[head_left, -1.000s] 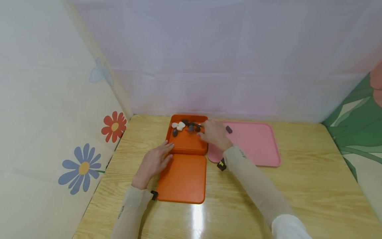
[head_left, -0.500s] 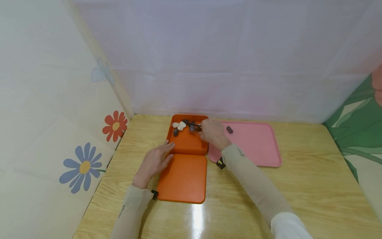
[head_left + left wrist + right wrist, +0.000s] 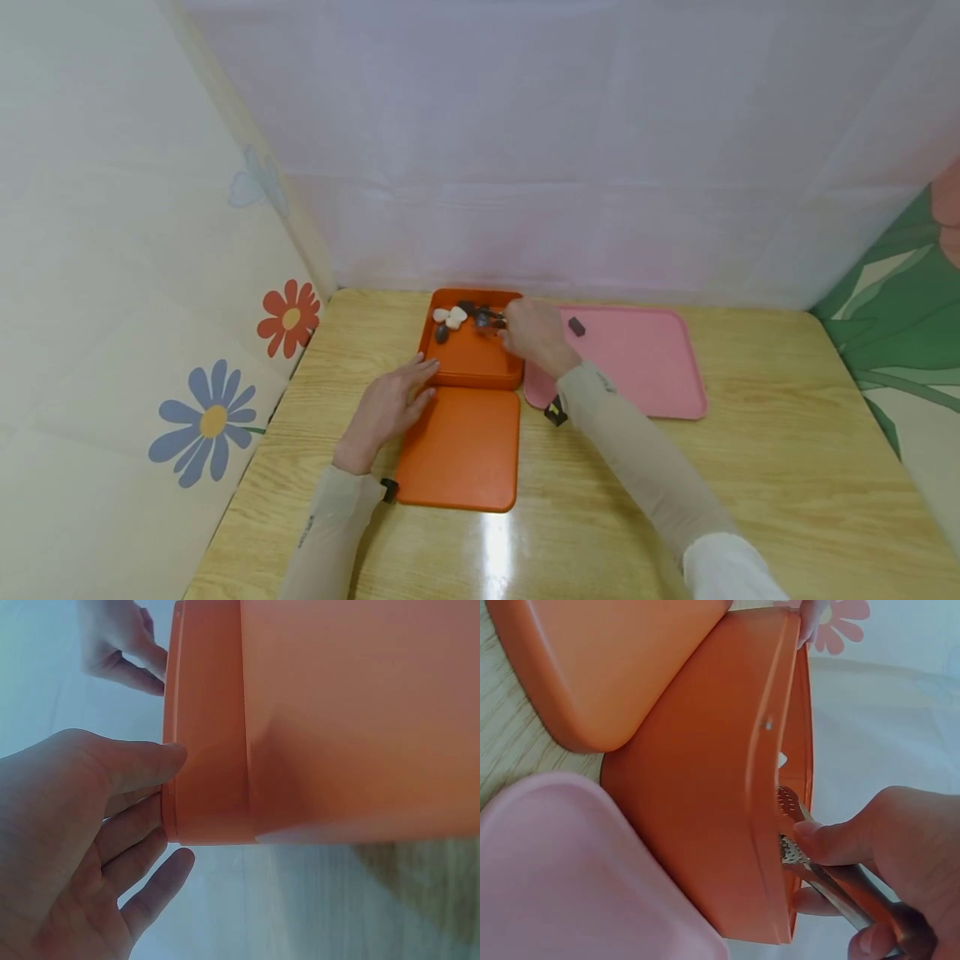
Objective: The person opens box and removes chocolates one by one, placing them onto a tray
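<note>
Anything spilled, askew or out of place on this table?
Nothing looks spilled or damaged. One small dark piece lies alone on the pink tray, apart from the white and dark pieces gathered at the far end of the orange box. The lid lies flat in front of the box. The right hand holds metal tongs.

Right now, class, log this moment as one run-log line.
left hand: rests flat against orange box | right hand: grips metal tongs inside box among pebbles | pink tray: one dark piece
</note>
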`<state>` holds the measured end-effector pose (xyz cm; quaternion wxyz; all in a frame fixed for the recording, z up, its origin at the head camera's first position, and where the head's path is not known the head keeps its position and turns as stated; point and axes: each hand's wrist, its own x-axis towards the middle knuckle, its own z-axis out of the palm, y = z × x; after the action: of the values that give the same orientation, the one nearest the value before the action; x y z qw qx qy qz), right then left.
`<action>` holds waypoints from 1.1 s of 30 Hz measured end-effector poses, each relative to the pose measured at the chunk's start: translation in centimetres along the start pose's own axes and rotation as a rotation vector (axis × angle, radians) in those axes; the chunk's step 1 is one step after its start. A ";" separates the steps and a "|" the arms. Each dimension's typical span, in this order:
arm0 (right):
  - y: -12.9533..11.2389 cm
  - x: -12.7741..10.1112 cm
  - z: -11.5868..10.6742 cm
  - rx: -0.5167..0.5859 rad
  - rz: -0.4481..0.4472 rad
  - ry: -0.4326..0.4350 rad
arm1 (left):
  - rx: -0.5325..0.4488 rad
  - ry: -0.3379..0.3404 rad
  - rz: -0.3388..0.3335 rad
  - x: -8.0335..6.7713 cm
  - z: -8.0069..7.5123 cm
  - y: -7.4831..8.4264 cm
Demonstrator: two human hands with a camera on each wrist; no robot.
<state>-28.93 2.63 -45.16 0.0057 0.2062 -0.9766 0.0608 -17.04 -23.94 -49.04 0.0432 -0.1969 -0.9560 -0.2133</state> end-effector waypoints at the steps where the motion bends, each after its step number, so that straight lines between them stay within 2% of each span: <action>1: 0.0 -0.1 0.0 -0.004 0.000 0.003 | -0.001 -0.001 0.000 0.0 0.0 0.0; 17: -0.5 -1.4 -1.7 0.057 -0.008 0.021 | 0.011 -0.001 -0.006 0.0 0.1 -0.1; 26: -0.1 -2.5 -2.4 0.075 -0.015 0.067 | 0.010 -0.013 -0.008 0.1 0.1 0.0; 33: 0.6 -3.3 -2.8 0.139 0.003 0.050 | 0.005 -0.002 0.003 0.0 0.1 -0.1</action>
<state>-26.19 4.80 -42.60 0.0156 0.2032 -0.9698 0.1338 -17.14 -24.01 -49.18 0.0433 -0.1985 -0.9562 -0.2107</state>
